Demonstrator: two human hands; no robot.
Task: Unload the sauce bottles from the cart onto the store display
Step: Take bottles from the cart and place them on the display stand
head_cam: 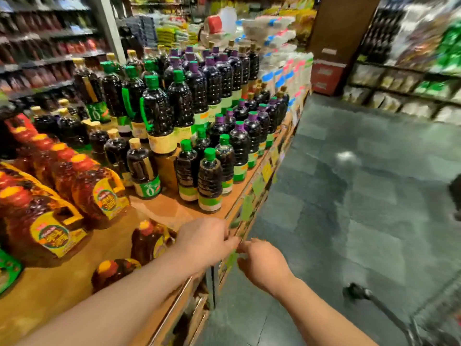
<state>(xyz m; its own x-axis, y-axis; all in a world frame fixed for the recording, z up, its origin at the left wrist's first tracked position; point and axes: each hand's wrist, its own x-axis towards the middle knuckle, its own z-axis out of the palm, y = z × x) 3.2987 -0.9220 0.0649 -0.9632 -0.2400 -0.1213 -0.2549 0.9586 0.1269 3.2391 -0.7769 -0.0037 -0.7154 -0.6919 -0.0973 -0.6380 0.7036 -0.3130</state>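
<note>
Both hands were at the front edge of the wooden display [159,211], lower centre of frame, and neither held a bottle. Left hand [203,242] reached in from lower left, fingers bent toward the edge strip where the green price tags [247,208] hung; right hand [262,262] sat just beside it, fingertips almost meeting the left's. Motion blur there, so I couldn't tell whether either hand was pinching a tag or only touching it. Dark sauce bottles [209,181] with green caps stood in rows at centre frame, purple-capped ones [239,151] behind them toward upper centre. Amber jugs [99,191] with yellow handles filled the left side. Part of the cart [424,320] showed at lower right on the grey floor [361,171], well apart from the display.
</note>
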